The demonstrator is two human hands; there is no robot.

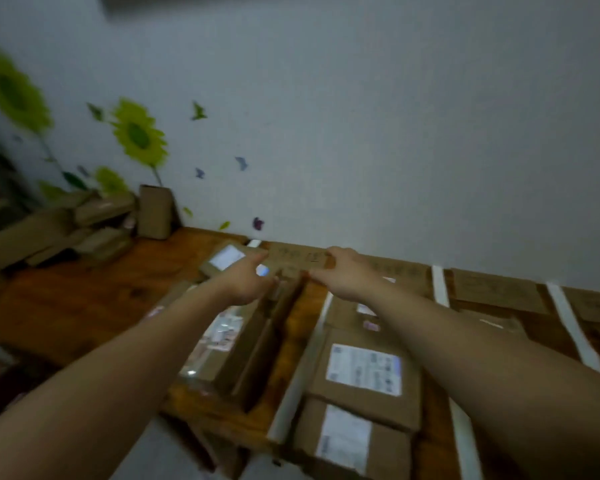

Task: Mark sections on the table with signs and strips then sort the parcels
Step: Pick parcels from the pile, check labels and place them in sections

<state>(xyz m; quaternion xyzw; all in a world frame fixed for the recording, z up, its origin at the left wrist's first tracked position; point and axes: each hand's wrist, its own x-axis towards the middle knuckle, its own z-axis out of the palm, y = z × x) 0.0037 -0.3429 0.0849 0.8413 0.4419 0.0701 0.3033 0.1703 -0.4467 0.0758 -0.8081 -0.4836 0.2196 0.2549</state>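
Though blurry, L hand (248, 282) & R hand (340, 276) grip cardboard sign (297, 259), fingers curled.

We get a dim, flat, bluish-grey picture with no lamp in sight. Above the table (66, 306) the wall (395, 133) is evenly grey, without glare. Left of the table the sunflower stickers (139, 136) and the stacked boxes (49, 233) smear with motion blur. On the table the white labels (364, 370) are the brightest patches, their print unreadable. The table's far edge runs tilted, and the forearms (499, 368) nearest us look swollen by the wide lens.
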